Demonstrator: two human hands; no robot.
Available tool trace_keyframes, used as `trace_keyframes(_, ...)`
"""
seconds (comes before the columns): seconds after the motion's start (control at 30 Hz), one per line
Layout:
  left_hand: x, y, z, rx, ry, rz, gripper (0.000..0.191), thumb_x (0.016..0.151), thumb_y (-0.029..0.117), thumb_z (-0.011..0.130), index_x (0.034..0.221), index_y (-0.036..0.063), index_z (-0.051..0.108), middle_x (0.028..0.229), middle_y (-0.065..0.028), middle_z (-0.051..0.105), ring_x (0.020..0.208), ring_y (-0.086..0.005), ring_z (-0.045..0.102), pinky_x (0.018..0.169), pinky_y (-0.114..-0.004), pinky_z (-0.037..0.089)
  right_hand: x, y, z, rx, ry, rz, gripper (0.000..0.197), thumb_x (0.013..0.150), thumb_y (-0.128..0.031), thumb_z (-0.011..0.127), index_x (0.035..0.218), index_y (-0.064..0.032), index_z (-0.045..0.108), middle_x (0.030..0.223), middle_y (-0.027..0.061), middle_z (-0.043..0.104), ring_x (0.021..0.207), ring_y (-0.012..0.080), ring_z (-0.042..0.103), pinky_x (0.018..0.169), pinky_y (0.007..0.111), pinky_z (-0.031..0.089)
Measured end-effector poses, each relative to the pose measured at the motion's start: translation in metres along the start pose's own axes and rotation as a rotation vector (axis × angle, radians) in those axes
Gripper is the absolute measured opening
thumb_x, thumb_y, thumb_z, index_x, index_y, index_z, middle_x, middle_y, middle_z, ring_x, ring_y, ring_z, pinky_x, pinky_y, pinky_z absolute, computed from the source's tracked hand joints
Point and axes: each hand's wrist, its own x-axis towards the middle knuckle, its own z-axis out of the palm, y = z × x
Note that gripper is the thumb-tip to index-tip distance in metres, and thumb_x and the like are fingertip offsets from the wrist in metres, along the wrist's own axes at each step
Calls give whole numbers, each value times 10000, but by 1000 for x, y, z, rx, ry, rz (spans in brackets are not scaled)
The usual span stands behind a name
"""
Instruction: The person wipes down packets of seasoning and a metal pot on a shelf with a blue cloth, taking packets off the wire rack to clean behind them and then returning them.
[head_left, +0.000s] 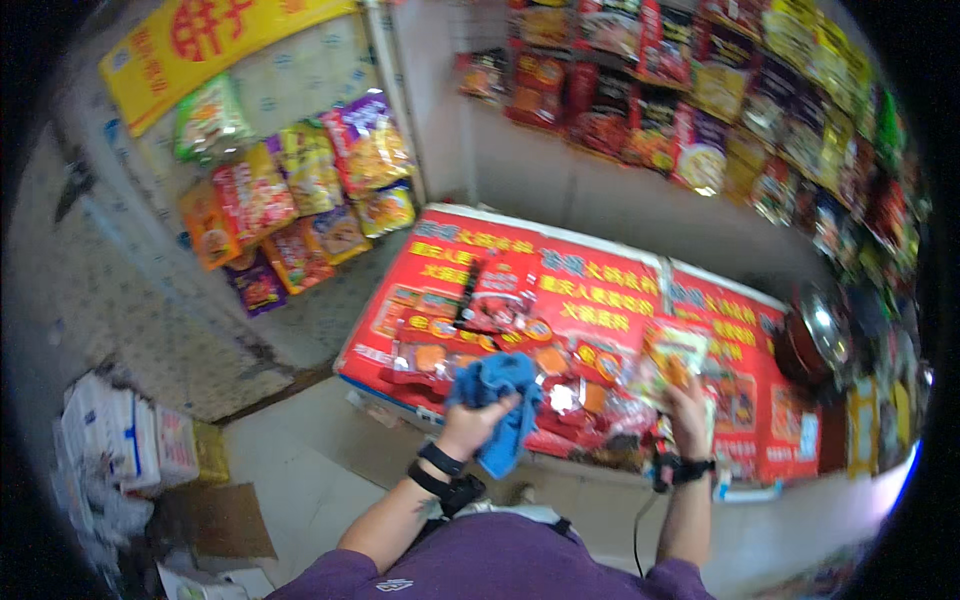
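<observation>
A bunched blue cloth (496, 405) hangs from my left hand (478, 426), above the near edge of a counter (592, 277) covered in red printed sheeting. My right hand (686, 409), farther right, grips a pale packet (671, 356) with green and yellow printing; blur hides its details. Several red food packets with clear windows (431, 358) lie along the counter between and beyond my hands. Behind them rests a red and black packet (499, 292). Near my right hand, more shiny red packaging (622, 420) sits at the counter's front.
Colourful snack bags (300, 172) hang on the left wall panel. Rows of food packets (637, 82) hang on the back wall. A round metal pot (817, 330) stands at the counter's right end. Stacked cartons (127, 435) and a brown cardboard piece (217, 521) are on the floor, lower left.
</observation>
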Motion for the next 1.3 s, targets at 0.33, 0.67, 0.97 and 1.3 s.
trace_keyframes(0.33, -5, 41, -66, -151, -23, 155, 339, 829, 43, 672, 1157, 30, 587, 1075, -52, 643, 990, -170, 607, 899, -318, 464, -61, 22, 202, -371, -225, -424, 490, 860, 27, 544, 1322, -2, 383, 1213, 141, 554, 1065, 234, 576, 893, 334, 476)
trace_keyframes(0.67, -2, 38, -142, -609, 79, -66, 236, 895, 83, 576, 1129, 92, 604, 1047, -42, 652, 924, -199, 640, 839, -333, 513, -116, 30, 295, -318, -511, -238, 537, 826, 118, 478, 1342, -10, 405, 1243, 98, 552, 1142, 187, 539, 965, 340, 460)
trace_keyframes(0.97, -37, 13, -205, -754, -87, -114, 623, 948, 460, 477, 1388, 30, 373, 1371, -104, 468, 1240, -203, 465, 1061, -361, 356, -130, 33, 356, -129, -507, 449, 329, 952, -224, 553, 1173, 20, 542, 1068, 98, 655, 904, 158, 665, 738, 291, 562)
trace_keyframes(1.3, -35, 76, -262, -866, -172, 35, 801, 813, 495, 677, 1388, 27, 374, 1370, -116, 475, 1223, -240, 495, 1029, -403, 415, -128, 32, 375, -306, -561, 475, 300, 942, -202, 579, 1137, 26, 575, 988, 64, 671, 811, 115, 658, 695, 246, 539)
